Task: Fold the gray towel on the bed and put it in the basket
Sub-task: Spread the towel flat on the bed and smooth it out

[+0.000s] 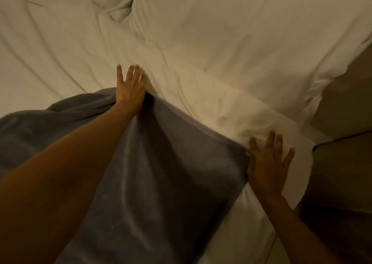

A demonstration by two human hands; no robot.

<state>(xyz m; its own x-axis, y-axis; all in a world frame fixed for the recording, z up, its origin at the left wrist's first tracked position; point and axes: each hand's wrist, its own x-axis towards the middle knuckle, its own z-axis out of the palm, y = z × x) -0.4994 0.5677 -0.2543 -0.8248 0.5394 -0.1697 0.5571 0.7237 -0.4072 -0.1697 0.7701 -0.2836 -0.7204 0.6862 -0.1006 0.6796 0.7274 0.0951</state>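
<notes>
On the left, the gray towel (165, 183) lies on the bed (221, 32). It is bunched up and wrinkly at the left side, and it spreads down to the bottom of the picture. A long bare arm reaches across the towel from the bottom left corner.

At the end of that arm is the left hand (129, 89). Its fingers are straight and spread apart, pointing up toward the far side of the bed. The hand sits at the towel's top edge, and the cloth rises into a little peak right under the wrist. The hand does not look closed around anything (I cannot tell if the thumb is catching the cloth under there).

In the middle, the towel's far edge runs in a slanted line down to the right. The white sheet beside it is creased and has soft folds.

Next comes the right hand (265, 167). It is flat and open too, with its fingers spread wide (it looks a bit blurry). It rests on the white sheet, touching the towel's right corner.

At the far right, the bed ends and a brown floor (342, 163) shows, dark and dim.
</notes>
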